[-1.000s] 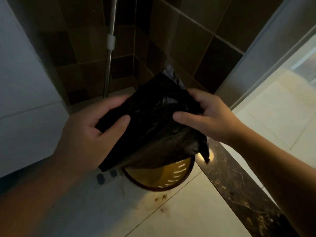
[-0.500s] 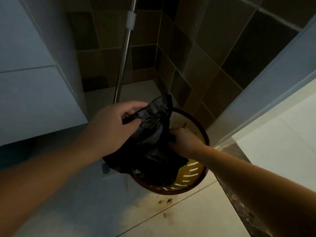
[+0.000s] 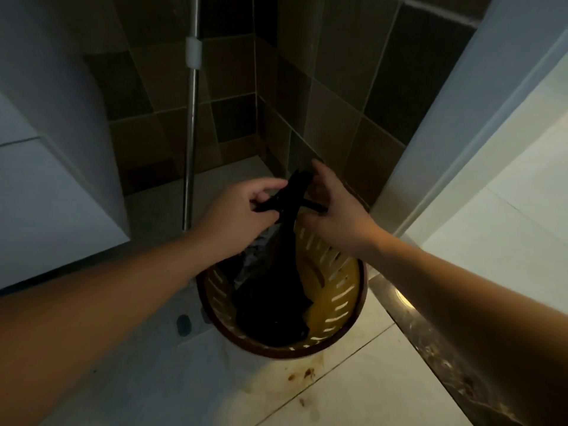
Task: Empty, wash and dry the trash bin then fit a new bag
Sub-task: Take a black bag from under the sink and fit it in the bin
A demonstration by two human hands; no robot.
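Observation:
A round yellow slotted trash bin (image 3: 344, 298) with a brown rim stands on the floor in a tiled corner. A black plastic bag (image 3: 270, 293) hangs down into it, its lower part bunched on the bin's bottom. My left hand (image 3: 242, 210) pinches the bag's top edge above the bin's far side. My right hand (image 3: 330, 207) grips the same top edge from the right, fingers curled around a strip of the plastic. The bag's mouth is stretched between both hands.
A metal pole (image 3: 191, 124) with a white clip leans in the corner behind the bin. A white cabinet (image 3: 52, 192) stands on the left. A dark marble threshold (image 3: 430, 339) and a door frame (image 3: 455, 124) run on the right. Brown stains (image 3: 302, 375) mark the floor tile.
The bag has dropped from chest height down into the bin. Both hands have moved forward and down and now hold its top edge close together above the far rim.

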